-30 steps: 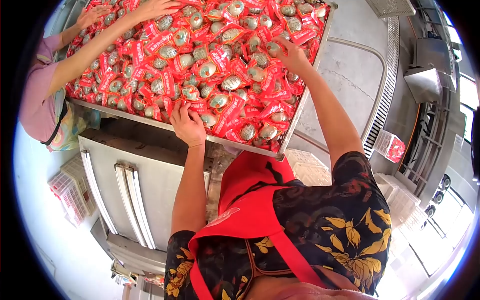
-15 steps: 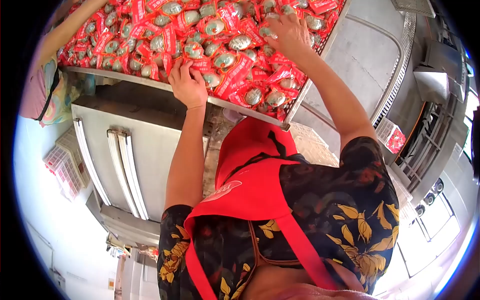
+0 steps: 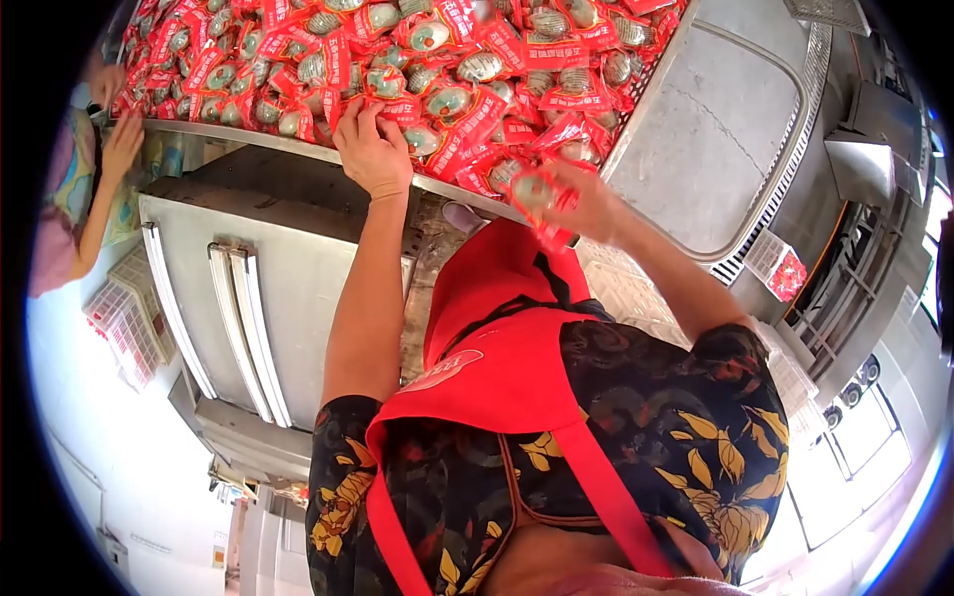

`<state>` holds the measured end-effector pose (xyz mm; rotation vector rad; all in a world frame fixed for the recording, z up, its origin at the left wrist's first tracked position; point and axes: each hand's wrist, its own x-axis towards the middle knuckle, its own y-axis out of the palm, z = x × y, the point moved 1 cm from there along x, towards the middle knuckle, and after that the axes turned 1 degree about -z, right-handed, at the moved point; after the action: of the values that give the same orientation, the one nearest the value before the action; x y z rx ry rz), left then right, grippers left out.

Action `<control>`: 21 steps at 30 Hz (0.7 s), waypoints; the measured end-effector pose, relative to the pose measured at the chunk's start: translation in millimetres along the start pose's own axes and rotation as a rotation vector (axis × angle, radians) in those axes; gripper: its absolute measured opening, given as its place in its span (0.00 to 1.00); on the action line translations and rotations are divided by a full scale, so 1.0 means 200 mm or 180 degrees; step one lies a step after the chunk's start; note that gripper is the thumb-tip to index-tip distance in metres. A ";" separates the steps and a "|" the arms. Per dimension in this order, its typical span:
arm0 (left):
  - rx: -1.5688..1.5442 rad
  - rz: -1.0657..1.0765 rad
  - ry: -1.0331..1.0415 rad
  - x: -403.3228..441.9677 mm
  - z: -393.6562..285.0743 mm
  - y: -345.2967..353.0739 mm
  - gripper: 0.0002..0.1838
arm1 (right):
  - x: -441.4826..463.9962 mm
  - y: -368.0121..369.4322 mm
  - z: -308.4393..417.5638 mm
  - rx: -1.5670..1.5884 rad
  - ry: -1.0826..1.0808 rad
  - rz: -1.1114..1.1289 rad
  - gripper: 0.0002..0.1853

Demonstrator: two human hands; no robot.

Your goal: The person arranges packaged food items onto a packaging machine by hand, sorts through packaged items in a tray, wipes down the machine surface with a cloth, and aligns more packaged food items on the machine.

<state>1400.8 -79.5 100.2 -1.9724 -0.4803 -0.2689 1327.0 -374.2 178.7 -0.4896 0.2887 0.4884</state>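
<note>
A large metal tray (image 3: 243, 133) is heaped with eggs sealed in red and clear plastic packets (image 3: 449, 102). My left hand (image 3: 373, 151) rests at the tray's near edge, its bent fingers a little apart on the packets there. In my right hand (image 3: 588, 207) is one packaged egg (image 3: 537, 191), lifted over the tray's near right corner. Both that packet and the fingers around it are smeared by motion.
At the left, another person's hand (image 3: 123, 144) is by the tray's edge. A stainless steel cabinet (image 3: 184, 253) stands below the tray, and a metal surface (image 3: 725, 129) lies to the right. A white crate (image 3: 770, 256) holds red packets.
My right hand has drawn back from the heap toward me with a packaged egg. My left hand has hardly moved. The other person's arm has come down to the tray's left edge.
</note>
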 end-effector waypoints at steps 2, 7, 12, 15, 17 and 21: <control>-0.0008 -0.0020 0.0022 0.00 0.00 0.00 0.09 | -0.10 0.11 -0.05 -0.0544 -0.0164 -0.0156 0.25; -0.0015 0.0012 -0.0005 0.00 -0.01 -0.01 0.09 | -0.10 0.18 -0.04 -0.1664 -0.0563 -0.0453 0.27; -0.0040 0.0037 -0.0068 -0.01 -0.02 -0.01 0.09 | 0.03 0.18 0.07 -0.1063 -0.0565 -0.0943 0.27; -0.0227 0.0049 -0.0047 0.00 0.00 -0.01 0.12 | 0.20 0.27 0.12 -0.1357 -0.0737 -0.0715 0.27; -0.0353 0.0049 -0.0004 0.01 -0.01 -0.03 0.15 | 0.30 0.34 0.09 -0.1380 -0.0744 -0.0525 0.25; -0.0150 0.0110 0.0035 0.02 -0.01 -0.01 0.08 | 0.35 0.34 0.09 -0.1140 -0.0472 -0.0077 0.22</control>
<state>1403.6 -78.9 104.9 -2.0224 -0.4358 -0.2713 1353.9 -286.5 141.2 -0.8001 0.0510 0.5526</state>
